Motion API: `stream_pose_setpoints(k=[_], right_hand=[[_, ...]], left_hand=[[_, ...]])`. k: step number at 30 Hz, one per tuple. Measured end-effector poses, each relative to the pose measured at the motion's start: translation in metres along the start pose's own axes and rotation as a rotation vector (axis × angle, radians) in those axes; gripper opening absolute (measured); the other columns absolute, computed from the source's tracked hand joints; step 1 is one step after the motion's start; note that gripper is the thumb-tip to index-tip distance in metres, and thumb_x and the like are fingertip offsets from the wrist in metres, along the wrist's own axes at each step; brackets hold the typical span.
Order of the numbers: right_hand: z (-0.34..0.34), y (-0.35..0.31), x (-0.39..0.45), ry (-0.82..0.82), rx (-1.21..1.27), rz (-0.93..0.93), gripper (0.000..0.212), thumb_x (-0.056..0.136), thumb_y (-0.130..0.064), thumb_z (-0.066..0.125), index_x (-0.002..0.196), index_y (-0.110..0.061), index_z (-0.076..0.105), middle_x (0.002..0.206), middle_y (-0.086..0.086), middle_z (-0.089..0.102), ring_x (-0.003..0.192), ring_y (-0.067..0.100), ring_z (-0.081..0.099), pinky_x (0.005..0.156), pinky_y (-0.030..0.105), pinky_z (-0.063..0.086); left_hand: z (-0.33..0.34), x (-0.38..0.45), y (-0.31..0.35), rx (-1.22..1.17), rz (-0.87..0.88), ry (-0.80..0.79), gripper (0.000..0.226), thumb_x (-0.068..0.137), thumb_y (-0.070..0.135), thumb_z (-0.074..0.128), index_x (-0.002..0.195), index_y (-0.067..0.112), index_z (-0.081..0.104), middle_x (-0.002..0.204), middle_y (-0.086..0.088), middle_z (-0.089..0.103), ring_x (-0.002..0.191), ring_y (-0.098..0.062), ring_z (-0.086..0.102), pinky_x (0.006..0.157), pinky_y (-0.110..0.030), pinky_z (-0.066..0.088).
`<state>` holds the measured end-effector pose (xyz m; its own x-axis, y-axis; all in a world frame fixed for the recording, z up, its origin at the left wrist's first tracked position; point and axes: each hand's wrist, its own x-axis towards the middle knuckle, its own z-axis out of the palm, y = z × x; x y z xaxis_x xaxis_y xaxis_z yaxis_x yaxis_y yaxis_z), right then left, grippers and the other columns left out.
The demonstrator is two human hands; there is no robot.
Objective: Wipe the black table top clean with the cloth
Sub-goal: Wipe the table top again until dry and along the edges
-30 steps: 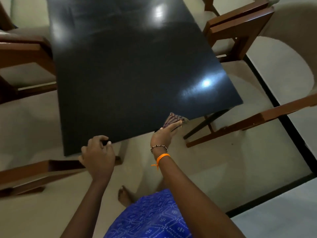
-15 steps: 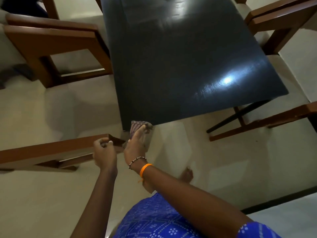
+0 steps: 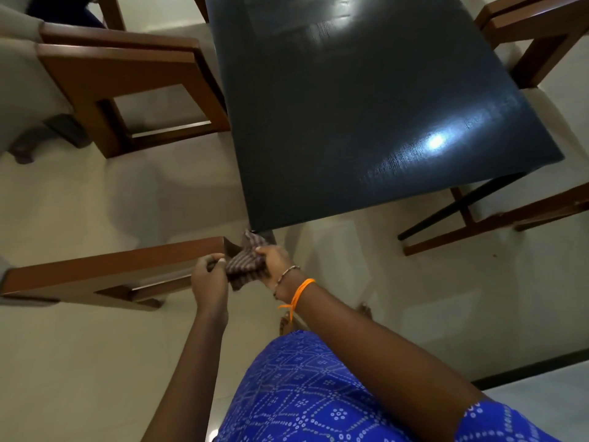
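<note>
Just below frame centre, striped cloth (image 3: pixel 246 268) held off table, bunched between both hands, just under near corner of black table top (image 3: pixel 366 116). Left hand (image 3: pixel 210 280) pinches cloth's left edge, fingers curled. Right hand (image 3: pixel 276 260) grips cloth's right side; bead bracelet (image 3: pixel 287 273) and orange thread (image 3: pixel 298 293) on wrist. Table top fills upper centre and right, glossy, light glare lower right. Wooden chairs: upper left (image 3: pixel 127 87), left middle (image 3: pixel 105 269), upper right (image 3: pixel 535 30). Blue patterned garment (image 3: pixel 302 393) at bottom.
</note>
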<state>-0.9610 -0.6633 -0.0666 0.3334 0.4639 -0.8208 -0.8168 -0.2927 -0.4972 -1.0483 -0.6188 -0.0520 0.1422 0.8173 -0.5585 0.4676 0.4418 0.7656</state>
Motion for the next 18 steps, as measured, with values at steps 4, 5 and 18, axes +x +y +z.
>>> stream_pose_setpoints(k=[4,5,18], right_hand=[[-0.028,-0.034,-0.001,0.016,0.216,0.062,0.045,0.090,-0.002,0.026,0.066,-0.003,0.064,0.045,0.004,0.063,0.053,0.016,0.065,0.047,0.024,0.052],[-0.038,-0.044,-0.004,0.054,0.213,0.078,0.044,0.090,-0.001,0.025,0.065,-0.003,0.061,0.042,0.006,0.062,0.058,0.018,0.066,0.051,0.027,0.054],[-0.206,-0.147,-0.005,0.214,0.431,0.086,0.061,0.100,-0.016,0.008,0.109,0.024,0.053,0.122,0.034,0.055,0.114,0.040,0.056,0.052,0.039,0.056]], left_hand=[[0.019,-0.004,0.012,-0.044,0.031,-0.029,0.016,0.094,0.011,0.045,0.105,0.011,0.056,0.103,-0.007,0.055,0.089,-0.014,0.050,0.073,-0.023,0.041],[0.025,-0.005,0.014,-0.059,0.002,-0.043,0.017,0.095,0.013,0.043,0.108,0.012,0.055,0.103,-0.005,0.055,0.092,-0.016,0.049,0.079,-0.026,0.040],[0.142,-0.051,0.033,0.149,-0.213,-0.619,0.025,0.096,0.017,0.038,0.104,0.017,0.062,0.096,-0.005,0.060,0.084,-0.016,0.053,0.095,-0.040,0.044]])
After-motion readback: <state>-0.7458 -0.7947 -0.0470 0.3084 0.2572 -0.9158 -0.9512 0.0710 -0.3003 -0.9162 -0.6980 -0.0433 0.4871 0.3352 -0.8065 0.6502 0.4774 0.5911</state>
